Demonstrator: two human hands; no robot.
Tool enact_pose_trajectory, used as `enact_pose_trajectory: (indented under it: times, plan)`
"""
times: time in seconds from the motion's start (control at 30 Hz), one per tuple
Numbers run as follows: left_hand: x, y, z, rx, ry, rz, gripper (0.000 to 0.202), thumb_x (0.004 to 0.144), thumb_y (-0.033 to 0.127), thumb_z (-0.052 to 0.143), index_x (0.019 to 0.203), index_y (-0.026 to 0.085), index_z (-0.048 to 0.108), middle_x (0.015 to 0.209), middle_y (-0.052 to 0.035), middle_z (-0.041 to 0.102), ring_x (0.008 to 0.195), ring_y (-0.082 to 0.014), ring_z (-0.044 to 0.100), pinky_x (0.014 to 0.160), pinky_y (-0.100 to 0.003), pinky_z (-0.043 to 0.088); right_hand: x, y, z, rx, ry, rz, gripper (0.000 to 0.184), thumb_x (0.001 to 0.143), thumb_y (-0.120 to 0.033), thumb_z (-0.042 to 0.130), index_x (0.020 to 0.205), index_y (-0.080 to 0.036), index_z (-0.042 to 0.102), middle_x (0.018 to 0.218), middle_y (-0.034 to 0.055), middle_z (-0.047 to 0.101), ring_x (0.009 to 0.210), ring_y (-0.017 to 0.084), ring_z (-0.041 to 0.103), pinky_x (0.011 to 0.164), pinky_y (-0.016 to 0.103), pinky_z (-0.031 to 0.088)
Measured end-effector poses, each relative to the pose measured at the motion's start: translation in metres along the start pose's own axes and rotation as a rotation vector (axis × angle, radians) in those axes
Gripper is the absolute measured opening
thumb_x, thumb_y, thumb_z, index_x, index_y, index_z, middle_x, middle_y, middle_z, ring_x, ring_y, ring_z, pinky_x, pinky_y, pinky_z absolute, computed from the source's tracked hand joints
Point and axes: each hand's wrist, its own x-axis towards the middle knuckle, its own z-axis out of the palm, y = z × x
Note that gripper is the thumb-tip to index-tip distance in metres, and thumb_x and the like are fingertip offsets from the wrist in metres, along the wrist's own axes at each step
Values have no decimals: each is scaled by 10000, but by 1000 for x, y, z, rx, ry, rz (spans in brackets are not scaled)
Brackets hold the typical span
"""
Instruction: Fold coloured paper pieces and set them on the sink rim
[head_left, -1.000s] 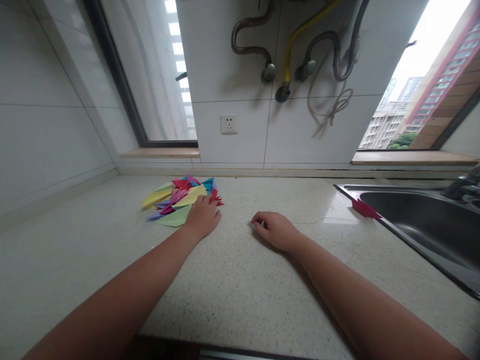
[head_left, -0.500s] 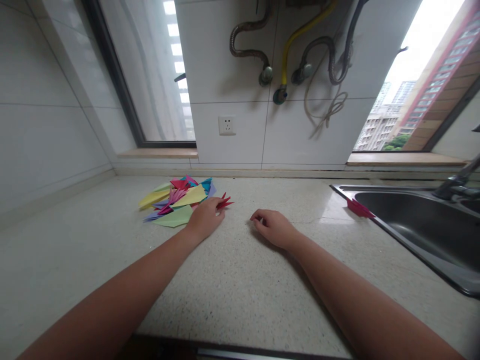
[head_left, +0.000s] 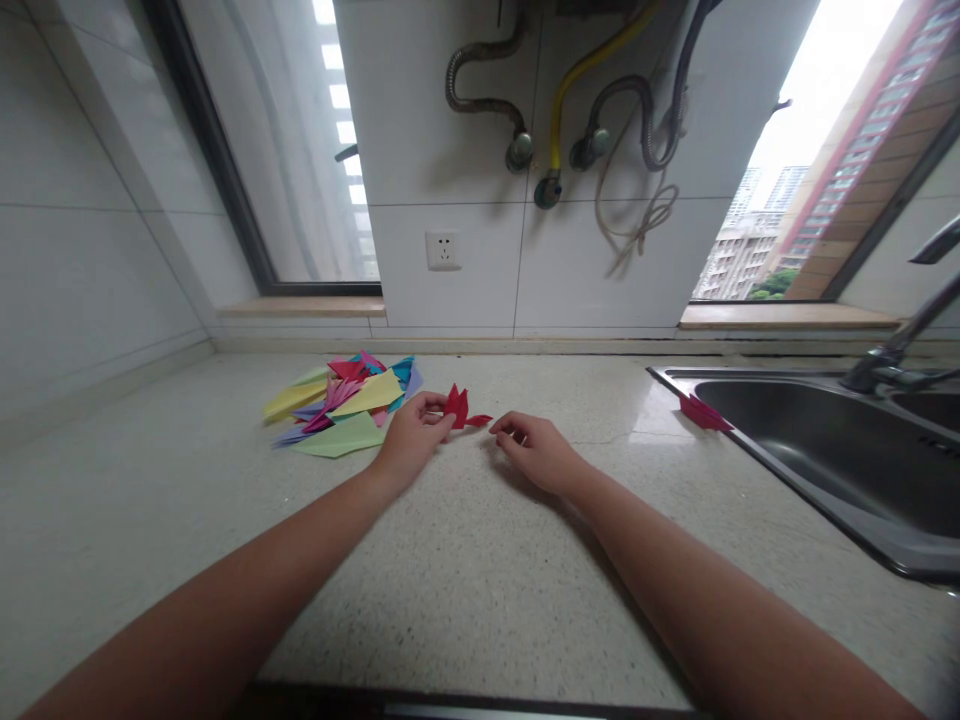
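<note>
A red paper crane (head_left: 457,405) is pinched between the thumb and fingers of my left hand (head_left: 417,430), just above the countertop. One narrow pointed end of it sticks out to the right. Close to that point is my right hand (head_left: 531,446), its fingers bent and apart from the thumb, holding nothing that I can see. Beside my left hand lies a pile of folded coloured papers (head_left: 367,395) in yellow, green, pink, purple and blue, partly overlapping. Another red folded paper (head_left: 703,413) rests on the left rim of the sink.
The speckled countertop (head_left: 450,580) runs to a tiled wall with a socket (head_left: 443,251) and pipes (head_left: 491,105) above. At the right is a steel sink (head_left: 795,440) with a faucet (head_left: 877,365). Windows stand on both sides.
My left hand has moved slightly and turned the red crane, so more of it shows between the hands. My right hand's fingers have loosened a little near its tip. The view has shifted slightly rightward.
</note>
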Motion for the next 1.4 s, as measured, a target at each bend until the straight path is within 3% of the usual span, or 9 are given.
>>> enact_pose_trajectory:
  times: [0.27,0.6,0.73,0.9,1.0,1.13,1.23,1.4]
  plan:
    - [5,-4,-4,-125,129,-40,339,739,329,696,1020,171,589,944,-54,637,763,-157,625,524,-228,528,-1,-1,3,9,-41,-9,179,874,-223,532,986,-191,667,866,29,690,664,123,554,643,261,412]
    - [27,-3,-33,-103,385,20,341,729,323,680,1018,180,571,949,-45,619,774,-157,634,539,-235,543,-2,1,4,-47,-101,-106,163,865,-193,547,982,-180,661,904,56,666,752,142,572,698,272,429]
    - [22,4,-26,-148,330,44,335,742,327,679,1019,179,563,946,-41,608,785,-152,622,551,-230,543,-3,-2,3,-90,-100,-151,159,854,-182,552,970,-181,662,922,62,666,824,164,575,770,298,429]
    - [10,8,-9,-161,233,33,316,763,334,673,1009,177,552,918,-33,603,727,-131,596,510,-204,496,-3,-13,10,-203,-221,-280,157,830,-212,597,965,-194,676,945,68,674,937,204,571,875,352,398]
    - [3,9,-1,-216,167,31,327,765,330,685,1018,182,540,903,-17,588,672,-110,580,482,-194,471,-1,-21,18,-279,-271,-330,266,846,-289,609,1092,-204,665,1163,107,648,1097,252,541,955,417,356]
    - [-3,10,5,-265,73,24,338,784,332,682,1047,183,530,896,-17,601,635,-100,583,504,-208,487,2,-23,25,-307,-306,-377,468,878,-326,580,1338,-248,533,1479,124,437,1294,294,429,1029,484,302]
    - [-5,11,6,-270,38,6,395,782,319,689,1113,175,529,934,-45,638,709,-130,623,562,-234,518,4,-17,24,-206,-234,-327,438,880,-270,572,1314,-227,548,1399,122,527,1253,262,477,1031,452,327]
    - [-7,10,7,-260,-22,-29,417,792,298,687,1171,165,577,1060,-99,682,869,-177,659,671,-272,536,10,-6,21,191,36,-30,250,943,-295,469,1083,-181,641,1084,92,681,984,181,610,909,347,446]
